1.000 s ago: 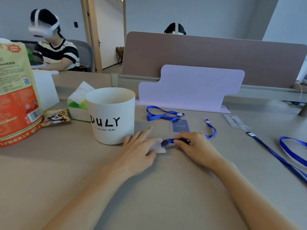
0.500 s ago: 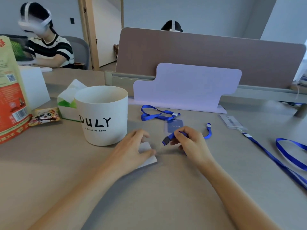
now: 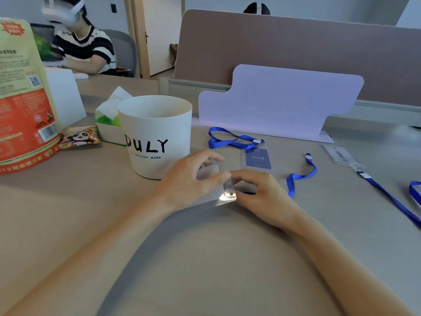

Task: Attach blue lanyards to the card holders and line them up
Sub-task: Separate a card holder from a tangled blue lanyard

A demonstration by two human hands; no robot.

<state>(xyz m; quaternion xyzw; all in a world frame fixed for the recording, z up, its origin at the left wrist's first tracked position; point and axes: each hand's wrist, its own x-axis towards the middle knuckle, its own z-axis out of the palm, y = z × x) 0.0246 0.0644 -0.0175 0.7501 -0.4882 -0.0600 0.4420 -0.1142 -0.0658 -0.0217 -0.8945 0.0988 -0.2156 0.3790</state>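
Note:
My left hand [image 3: 193,179] grips a clear card holder [image 3: 224,193], tilted up off the table. My right hand [image 3: 257,192] pinches the clip end of a blue lanyard [image 3: 300,176] against the holder's slotted edge; the clip itself is mostly hidden by my fingers. The strap trails right and back from my right hand. Behind lies a holder with a dark blue card [image 3: 258,158] joined to a coiled blue lanyard [image 3: 230,140]. At far right a third clear holder [image 3: 341,156] is attached to a long blue lanyard [image 3: 391,197].
A white cup marked DULY [image 3: 157,135] stands just left of my left hand. A tissue box [image 3: 109,119], a snack packet [image 3: 79,136] and a tall red bag [image 3: 22,99] sit at left. A lilac stand [image 3: 280,99] and desk divider [image 3: 296,49] close the back.
My left hand has lifted and tilted the clear holder. My right hand has brought the lanyard clip left onto the holder's edge, and the strap followed.

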